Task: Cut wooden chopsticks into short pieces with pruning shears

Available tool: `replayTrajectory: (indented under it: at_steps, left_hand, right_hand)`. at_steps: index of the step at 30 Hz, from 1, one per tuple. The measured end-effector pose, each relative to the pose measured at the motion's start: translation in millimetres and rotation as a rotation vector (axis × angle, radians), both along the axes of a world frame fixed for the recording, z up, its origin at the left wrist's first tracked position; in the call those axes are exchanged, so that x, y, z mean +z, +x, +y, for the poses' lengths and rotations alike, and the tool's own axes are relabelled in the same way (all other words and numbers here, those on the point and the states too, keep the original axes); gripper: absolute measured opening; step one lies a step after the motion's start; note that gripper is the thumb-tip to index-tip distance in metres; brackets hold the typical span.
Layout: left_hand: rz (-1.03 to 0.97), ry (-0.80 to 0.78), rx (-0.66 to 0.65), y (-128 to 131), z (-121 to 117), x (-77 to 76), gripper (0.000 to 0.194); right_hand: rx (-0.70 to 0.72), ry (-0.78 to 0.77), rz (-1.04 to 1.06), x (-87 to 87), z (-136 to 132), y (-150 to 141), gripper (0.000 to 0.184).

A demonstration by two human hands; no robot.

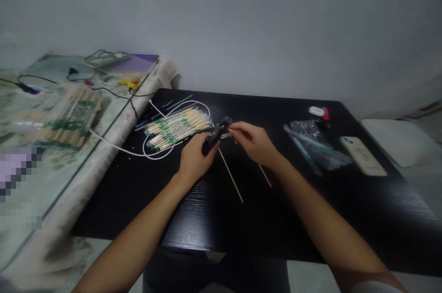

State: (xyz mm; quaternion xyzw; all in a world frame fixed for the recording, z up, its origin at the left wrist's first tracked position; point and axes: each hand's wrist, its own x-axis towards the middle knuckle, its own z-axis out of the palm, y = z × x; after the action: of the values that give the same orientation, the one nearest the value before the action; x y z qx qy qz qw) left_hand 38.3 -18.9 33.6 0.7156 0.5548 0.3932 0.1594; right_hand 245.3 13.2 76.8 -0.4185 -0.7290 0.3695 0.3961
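Above the middle of the black table point(193, 219), my left hand point(196, 155) is closed around a dark, glossy object point(217, 134) whose kind I cannot make out. My right hand point(253, 141) meets it from the right, thumb and fingers pinched at its edge. What those fingertips hold is too small to name. One thin wooden stick point(230, 174) slants down across the tabletop below the hands. A second thin stick point(265, 176) shows partly from under my right wrist. Left of my hands lie packs of wrapped chopsticks point(176, 126).
A white cable point(117, 147) loops around the packs. To the right are a clear plastic bag point(311, 146), a phone point(363, 157) and a small white case point(316, 111). A glass-topped surface at left bears another chopstick bundle point(65, 116) and black cables. A wall stands behind.
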Motion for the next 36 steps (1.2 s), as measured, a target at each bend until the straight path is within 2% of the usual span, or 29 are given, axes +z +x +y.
replayTrajectory:
  at_steps: [5,8,12,20,31,36]
  left_hand:
    - [-0.014,-0.019,-0.023,3,-2,1.8,0.017]
    - [-0.017,-0.033,-0.042,4,-4,3.0,0.015]
    - [-0.013,-0.041,-0.05,5,-5,3.5,0.015]
    - [-0.009,-0.026,-0.055,6,-5,2.0,0.018]
    - [-0.002,-0.013,-0.067,6,-5,2.6,0.014]
    - [-0.028,-0.063,-0.074,7,-6,3.3,0.015]
  right_hand:
    - [-0.007,-0.036,0.005,1.1,0,-1,0.019]
    - [-0.004,-0.09,0.086,1.9,-1,-4,0.017]
    - [-0.043,-0.145,0.192,-0.1,-2,-8,0.023]
    - [-0.034,-0.186,0.248,-2.0,-4,-9,0.028]
    - [-0.071,-0.139,0.231,1.0,-5,-9,0.034]
    - [-0.07,-0.109,0.227,0.4,-5,-9,0.028]
